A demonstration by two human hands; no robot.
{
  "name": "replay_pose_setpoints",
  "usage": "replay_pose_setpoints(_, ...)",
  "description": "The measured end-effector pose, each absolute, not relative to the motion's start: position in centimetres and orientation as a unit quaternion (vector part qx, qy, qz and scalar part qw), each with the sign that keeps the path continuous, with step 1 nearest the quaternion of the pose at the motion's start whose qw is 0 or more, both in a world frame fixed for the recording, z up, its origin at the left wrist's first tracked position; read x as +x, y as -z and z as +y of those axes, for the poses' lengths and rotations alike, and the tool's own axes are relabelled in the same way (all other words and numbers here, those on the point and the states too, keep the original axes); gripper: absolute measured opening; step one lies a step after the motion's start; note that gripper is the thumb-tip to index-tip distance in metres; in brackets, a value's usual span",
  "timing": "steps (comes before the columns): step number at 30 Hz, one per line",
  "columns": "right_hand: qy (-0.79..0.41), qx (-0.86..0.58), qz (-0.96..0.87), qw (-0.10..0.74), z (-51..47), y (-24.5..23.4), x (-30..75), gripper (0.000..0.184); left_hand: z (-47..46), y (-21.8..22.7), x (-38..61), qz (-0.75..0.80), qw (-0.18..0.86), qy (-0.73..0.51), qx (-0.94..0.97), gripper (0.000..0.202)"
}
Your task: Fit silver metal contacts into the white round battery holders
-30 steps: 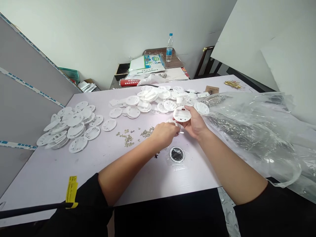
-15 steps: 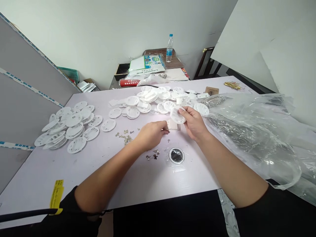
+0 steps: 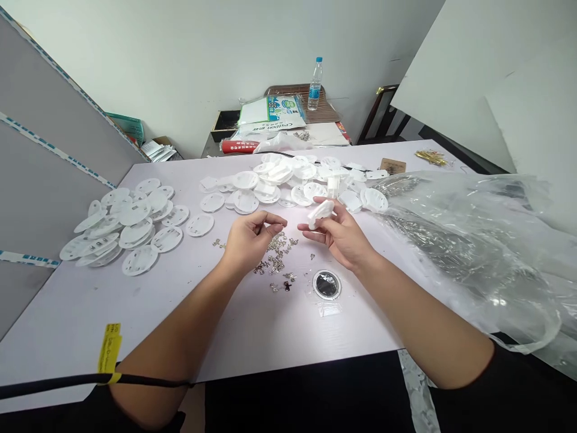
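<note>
"What did the hands have?"

"Right hand (image 3: 345,234): one white disc (image 3: 321,213), tilted, pinched between thumb and fingers above the table (image 3: 356,325). Left hand (image 3: 247,240): thumb and forefinger pressed together, above the metal parts (image 3: 278,248); whether they gripped one, I could not tell."

"And around them?"

"Left: a pile (image 3: 135,221) of white discs. Far: a longer heap (image 3: 246,180) of white pieces, discs included. Near the hands: one black-faced round (image 3: 326,284), with clear tape. Right: clear bags (image 3: 469,240), shiny contents, spread alongside the right forearm. Far right: gold pins (image 3: 431,157), brown card (image 3: 393,166)."

"Anything in the way?"

"The left hand, covering some table beside the metal parts; a black cable (image 3: 54,385), crossing the left forearm."

"Any writing?"

"Packet (image 3: 283,111), far: apparently 'Cestbon', with Chinese characters. Red roll (image 3: 238,146), beside it: white characters, too small to read. Bottle (image 3: 315,87): blue cap, blue label, illegible. Yellow tag (image 3: 109,349), on the cable: dark lettering, blurred."
</note>
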State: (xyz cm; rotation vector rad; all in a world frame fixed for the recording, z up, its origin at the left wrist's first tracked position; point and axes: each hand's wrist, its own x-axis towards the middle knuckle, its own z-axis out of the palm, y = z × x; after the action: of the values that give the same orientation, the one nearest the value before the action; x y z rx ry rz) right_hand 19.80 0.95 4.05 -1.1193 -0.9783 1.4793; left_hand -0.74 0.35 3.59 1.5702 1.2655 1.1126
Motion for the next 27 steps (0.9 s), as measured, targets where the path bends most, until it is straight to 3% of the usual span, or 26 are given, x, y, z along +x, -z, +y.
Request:
replay_pose_setpoints(5,-0.605,-0.488,-0.409,0.478,0.7,-4.0,19.4,0.017,0.0,-2.6,-0.3,0.459,0.459,-0.448,0.615,0.019)
replay_pose_setpoints(11,-0.563,-0.509,-0.455,0.466,0.4,-3.7,18.9,0.024,-0.1,-2.1,-0.2,0.5,0.495,-0.442,0.557,0.03)
replay_pose_setpoints(19,-0.574,-0.476,-0.506,0.433,-0.4,-3.5,18.2,0.019,-0.1,-2.4,0.0,0.533,0.447,-0.468,0.545,0.023)
replay_pose_setpoints(27,-0.545,-0.454,-0.563,0.423,-1.1,-3.2,18.0,0.029,0.0,-2.5,0.1,0.554,0.434,-0.462,0.54,0.023)
